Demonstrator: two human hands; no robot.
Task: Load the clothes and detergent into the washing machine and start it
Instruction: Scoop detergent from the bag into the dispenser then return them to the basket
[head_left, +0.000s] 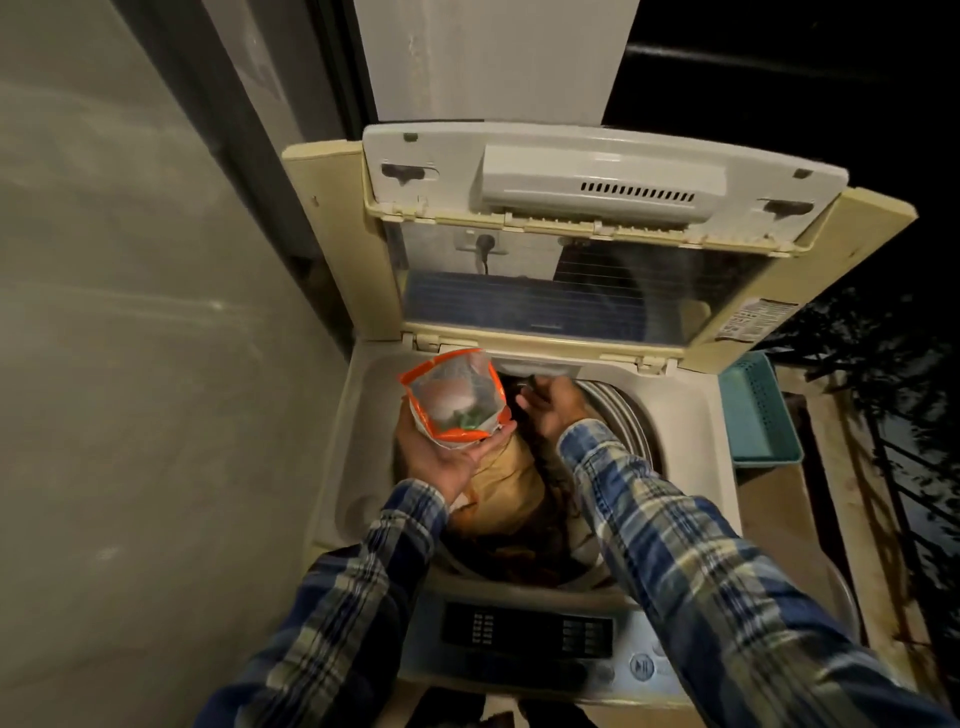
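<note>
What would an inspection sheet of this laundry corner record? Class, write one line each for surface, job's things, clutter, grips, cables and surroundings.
Surface: washing machine top, lid raised, control panel nearest the camera.
Job's things: clothes already in the drum; orange-edged detergent pouch held above them.
Clutter: teal basket beside the machine on the right.
Grips: left grip holds the pouch; right grip reaches to the drum's far edge, hold unclear.
Cables: plug and cable in a wall socket, seen through the lid.
Surroundings: grey wall on the left; darkness and foliage on the right.
</note>
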